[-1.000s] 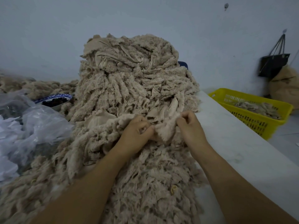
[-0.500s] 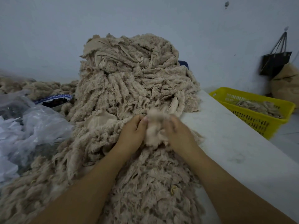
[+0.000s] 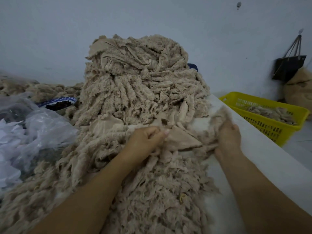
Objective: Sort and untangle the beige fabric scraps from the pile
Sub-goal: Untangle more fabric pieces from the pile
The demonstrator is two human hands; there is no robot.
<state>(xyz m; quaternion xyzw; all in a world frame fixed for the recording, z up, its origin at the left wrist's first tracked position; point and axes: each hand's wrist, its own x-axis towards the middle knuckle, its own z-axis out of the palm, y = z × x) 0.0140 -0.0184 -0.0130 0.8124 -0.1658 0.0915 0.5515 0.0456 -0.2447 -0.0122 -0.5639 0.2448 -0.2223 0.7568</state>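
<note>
A tall pile of beige fabric scraps [image 3: 138, 81] fills the middle of the white table [image 3: 263, 157] and spreads toward me. One fuzzy beige scrap [image 3: 184, 140] is stretched out flat between my hands in front of the pile. My left hand [image 3: 146, 136] grips its left end with curled fingers. My right hand [image 3: 229, 135] grips its fluffy right end near the table's right side. The hands are well apart, with the scrap's smooth backing showing between them.
A yellow plastic basket [image 3: 273, 129] holding some beige scraps stands right of the table. Clear plastic bags [image 3: 33, 129] and a blue-rimmed bowl [image 3: 58, 103] lie at the left. A black bag [image 3: 289, 65] hangs on the wall above a brown sack [image 3: 300, 92].
My hands were close together, bunching the scrap at the pile's foot. They have drawn apart, the right hand moving right, and the scrap is now spread between them.
</note>
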